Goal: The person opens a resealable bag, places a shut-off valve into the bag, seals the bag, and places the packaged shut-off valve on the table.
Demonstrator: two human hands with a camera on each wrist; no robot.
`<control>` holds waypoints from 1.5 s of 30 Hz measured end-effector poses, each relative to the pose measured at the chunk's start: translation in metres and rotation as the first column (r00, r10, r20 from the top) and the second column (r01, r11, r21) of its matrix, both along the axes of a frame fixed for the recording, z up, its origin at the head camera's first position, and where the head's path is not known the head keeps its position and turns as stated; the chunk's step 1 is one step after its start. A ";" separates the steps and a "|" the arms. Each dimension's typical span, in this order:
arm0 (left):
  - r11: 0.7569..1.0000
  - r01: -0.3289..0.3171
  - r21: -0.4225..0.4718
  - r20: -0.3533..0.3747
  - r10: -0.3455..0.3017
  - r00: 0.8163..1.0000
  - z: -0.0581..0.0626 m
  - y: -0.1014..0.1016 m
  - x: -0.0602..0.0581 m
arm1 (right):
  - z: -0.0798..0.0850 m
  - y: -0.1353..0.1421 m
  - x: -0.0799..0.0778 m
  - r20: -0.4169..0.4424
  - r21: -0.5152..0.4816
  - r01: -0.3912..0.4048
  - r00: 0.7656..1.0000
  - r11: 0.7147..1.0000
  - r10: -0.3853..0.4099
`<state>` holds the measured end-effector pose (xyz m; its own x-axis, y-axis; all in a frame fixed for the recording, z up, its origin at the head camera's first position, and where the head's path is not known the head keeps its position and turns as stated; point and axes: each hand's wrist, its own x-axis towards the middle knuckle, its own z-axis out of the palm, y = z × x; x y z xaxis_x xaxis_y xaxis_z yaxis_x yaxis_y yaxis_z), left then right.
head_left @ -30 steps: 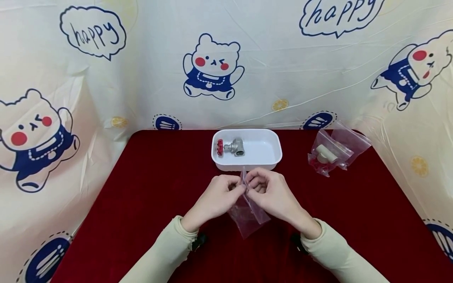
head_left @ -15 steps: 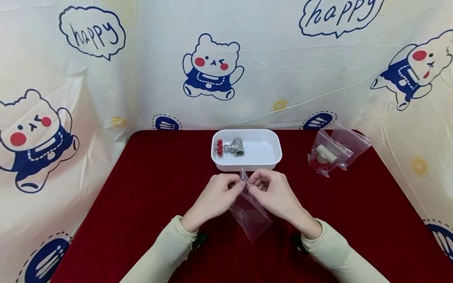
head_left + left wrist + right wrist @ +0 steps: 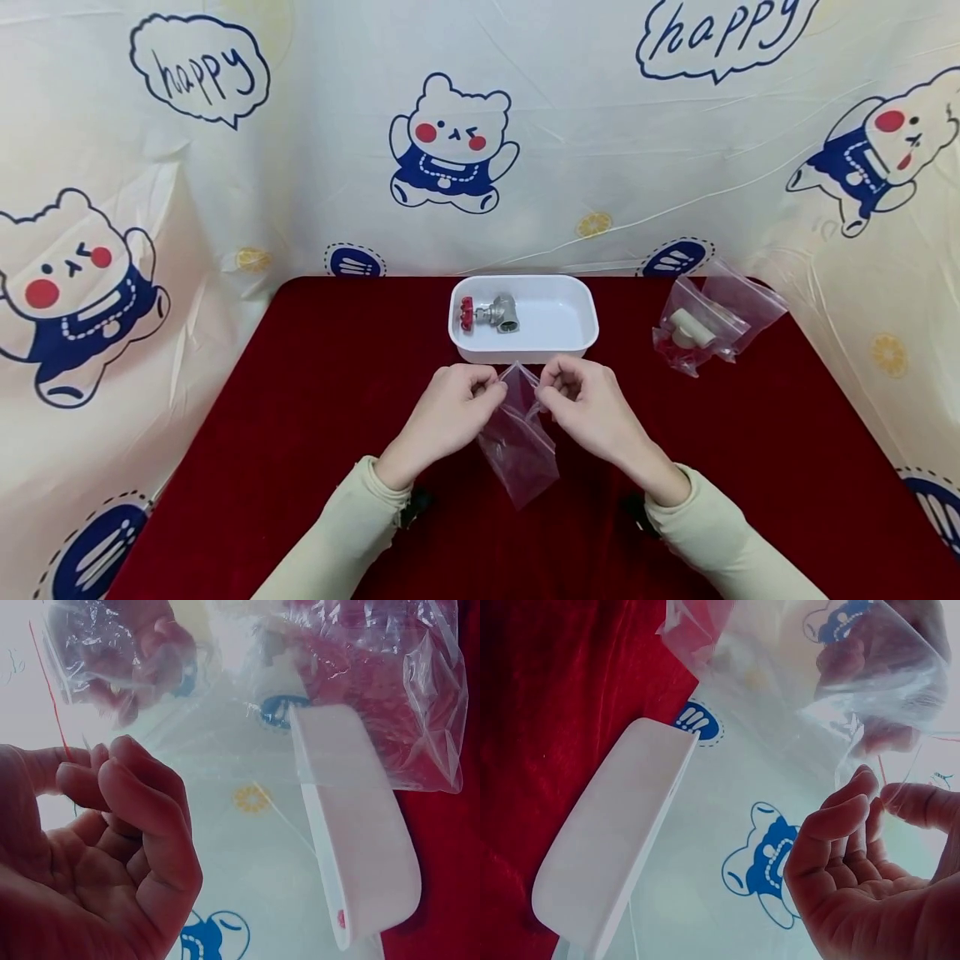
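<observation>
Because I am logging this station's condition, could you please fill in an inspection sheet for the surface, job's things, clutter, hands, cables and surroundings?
Surface: dark red cloth, spread flat.
Job's things: clear plastic bag, between both hands.
Clutter: white tray holding a red-handled valve; bagged pale fitting to the tray's right.
Hands: left hand and right hand both pinch the bag.
Cables: nothing seen.
Surroundings: pale backdrop printed with cartoon bears and "happy" bubbles.

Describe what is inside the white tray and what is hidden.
The tray holds a metal valve with a red wheel, at its left end. The valve's underside and the tray floor beneath it are covered.
</observation>
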<state>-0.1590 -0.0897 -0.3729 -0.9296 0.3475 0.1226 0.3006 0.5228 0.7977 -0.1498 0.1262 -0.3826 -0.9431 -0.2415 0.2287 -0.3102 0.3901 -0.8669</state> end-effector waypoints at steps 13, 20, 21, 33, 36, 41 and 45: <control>0.972 0.231 0.048 -0.312 -0.205 0.928 -0.008 0.001 0.004 | 0.005 -0.002 0.003 0.164 -0.085 -0.050 0.984 0.995 0.063; 0.942 0.328 -0.068 -0.326 -0.331 0.885 -0.006 -0.001 0.007 | 0.008 0.001 0.003 0.159 -0.085 -0.045 0.986 0.995 0.058; 0.939 0.335 -0.080 -0.309 -0.343 0.887 -0.007 -0.001 0.007 | 0.009 0.001 0.003 0.161 -0.084 -0.041 0.986 0.996 0.054; 0.945 0.323 -0.048 -0.333 -0.320 0.887 -0.012 -0.003 0.001 | 0.006 0.005 0.003 0.034 -0.014 -0.130 0.991 0.991 0.130; 0.949 0.314 -0.035 -0.345 -0.307 0.887 -0.014 -0.004 0.000 | 0.005 0.006 0.004 -0.011 0.042 -0.164 0.986 0.986 0.164; 0.940 0.341 -0.012 -0.326 -0.326 0.887 -0.014 -0.008 -0.002 | 0.006 0.009 0.005 -0.067 0.116 -0.203 0.975 0.972 0.212; 0.932 0.362 0.006 -0.292 -0.344 0.892 -0.013 -0.011 -0.002 | 0.006 0.012 0.004 -0.104 0.127 -0.226 0.965 0.966 0.240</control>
